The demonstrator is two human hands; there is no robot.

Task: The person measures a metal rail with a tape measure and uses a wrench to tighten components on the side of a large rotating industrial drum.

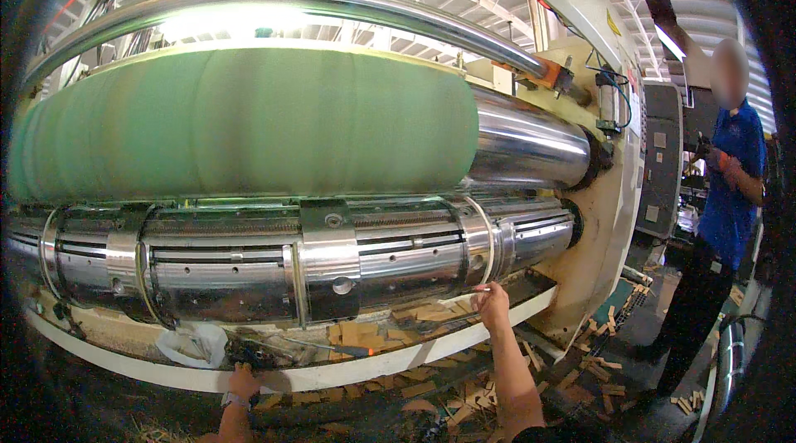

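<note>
My right hand [492, 304] is raised at the right end of the lower metal roller [398, 265], beside the pale band [486, 236] that runs round it. Its fingers are pinched together; a small thin thing seems to show at the tips, too small to name. Lower and to the left, my left hand [241, 382] is at the edge of the pale trough [332, 375], by a dark object [253, 350] I cannot make out. Its fingers are mostly hidden. Next to it lies a white plastic bag [191, 345]. A screwdriver-like tool with an orange-tipped handle [356, 351] lies in the trough.
A large green-covered roller [249, 124] spans the machine above. Cardboard scraps [473, 401] litter the trough and floor. The machine's side frame [580, 277] rises at right. Beyond it stands a person in a blue shirt [730, 186], near a grey cabinet [663, 161].
</note>
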